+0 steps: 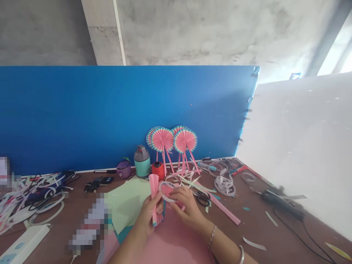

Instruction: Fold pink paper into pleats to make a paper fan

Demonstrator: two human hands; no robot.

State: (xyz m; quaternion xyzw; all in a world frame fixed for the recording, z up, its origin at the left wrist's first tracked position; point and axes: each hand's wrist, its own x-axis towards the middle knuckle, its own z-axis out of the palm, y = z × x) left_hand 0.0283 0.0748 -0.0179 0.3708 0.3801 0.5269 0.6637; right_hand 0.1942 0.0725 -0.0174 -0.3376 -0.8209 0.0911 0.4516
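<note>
My left hand [150,212] is closed around a stack of pleated pink paper [154,182], which stands nearly upright with blue edges at its lower end. My right hand [188,206] is beside it, fingers bent and pinching a curled white strip [161,191] that loops between the hands. Whether the strip sticks to the paper I cannot tell. Under both hands lies a pink paper sheet [176,238]. Pale green sheets [129,200] lie left of my left hand. Black-handled scissors [202,198] are just right of my right hand.
Round pink paper fans [162,139] lean against the blue partition [110,117]. Before it stand a teal container [142,165], a purple pot [123,169] and a red object [157,170]. Coiled white strips [224,186] lie right; a power strip [24,244] lies left.
</note>
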